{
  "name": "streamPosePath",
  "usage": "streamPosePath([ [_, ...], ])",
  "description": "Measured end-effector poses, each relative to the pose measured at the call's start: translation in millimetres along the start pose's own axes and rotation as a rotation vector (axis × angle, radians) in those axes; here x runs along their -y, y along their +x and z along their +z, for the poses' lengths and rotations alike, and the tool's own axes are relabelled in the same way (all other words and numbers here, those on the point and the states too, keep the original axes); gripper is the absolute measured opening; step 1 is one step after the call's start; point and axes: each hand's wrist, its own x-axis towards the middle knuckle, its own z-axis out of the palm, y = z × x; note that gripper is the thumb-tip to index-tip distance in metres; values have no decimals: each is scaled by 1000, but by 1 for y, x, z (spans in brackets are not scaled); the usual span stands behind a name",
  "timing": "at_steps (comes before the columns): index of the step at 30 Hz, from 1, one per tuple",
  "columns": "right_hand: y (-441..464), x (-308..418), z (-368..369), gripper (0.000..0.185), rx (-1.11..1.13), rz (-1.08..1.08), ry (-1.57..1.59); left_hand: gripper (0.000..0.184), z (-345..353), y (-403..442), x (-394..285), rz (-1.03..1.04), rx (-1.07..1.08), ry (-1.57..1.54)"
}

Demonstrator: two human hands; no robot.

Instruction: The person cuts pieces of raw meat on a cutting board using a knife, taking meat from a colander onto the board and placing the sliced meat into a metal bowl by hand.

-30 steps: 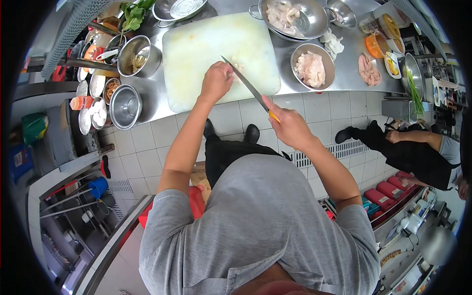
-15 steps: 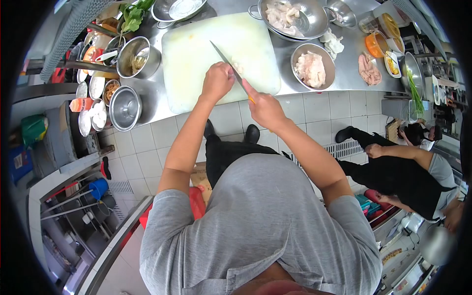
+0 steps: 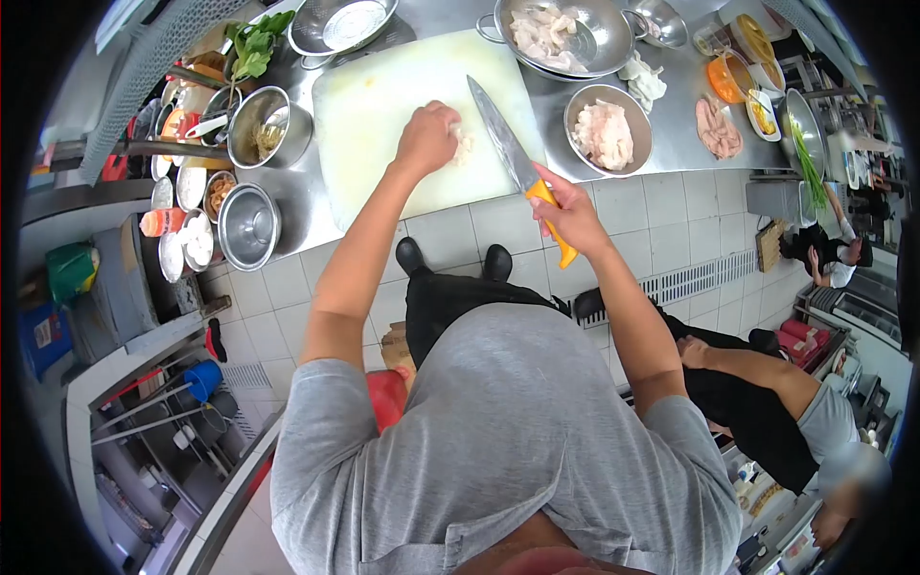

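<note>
My right hand (image 3: 572, 213) is wrapped round the yellow handle of a kitchen knife (image 3: 504, 137). Its broad blade lies turned to show its flat side, pointing up and left over the right part of the white cutting board (image 3: 369, 101). On the board, my left hand (image 3: 428, 138) is closed, fingers curled under; what they hold, if anything, is hidden. Small pale chopped pieces (image 3: 464, 147) lie right beside its fingers. To the right of the board, a metal bowl (image 3: 645, 153) holds pale raw meat pieces (image 3: 602, 134).
Beyond the board stand a two-handled metal pan (image 3: 613, 59) with pale pieces and a colander (image 3: 307, 36). Left are a metal pot (image 3: 299, 125) and a steel bowl (image 3: 230, 230). A crumpled white cloth (image 3: 644, 81) and pink meat (image 3: 719, 129) lie right. A co-worker (image 3: 757, 402) stands behind, right.
My right hand has moved right and down, taking the knife away from my left hand, its blade now turned flat. My left hand has shifted slightly up. The co-worker has moved lower in view.
</note>
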Motion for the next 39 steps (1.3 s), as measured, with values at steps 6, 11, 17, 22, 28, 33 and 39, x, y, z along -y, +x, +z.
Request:
streamPosePath([
  [6, -25, -43, 0, 63, -122, -6, 146, 48, -24, -33, -4, 83, 100, -21],
  [11, -44, -53, 31, 62, -199, 30, 308, 76, -16, -40, -1, -6, 119, -13],
  [17, -49, -38, 98, 63, -179, 109, 230, 66, 4, -26, 2, 5, 87, -206],
  [22, -42, -23, 133, 65, -246, 12, 268, 57, 15, -19, 6, 43, 5, -330],
  [28, -88, 41, 90, 62, -448, -102, 172, 58, -9, 18, -93, 142, 5, -590],
  [33, -120, 61, 12, 60, -651, -217, -391, 54, 20, 63, -161, 317, 60, -664],
  [39, -126, 48, -48, 59, -745, -327, -635, 34, 7, 129, -150, 312, 55, -349],
])
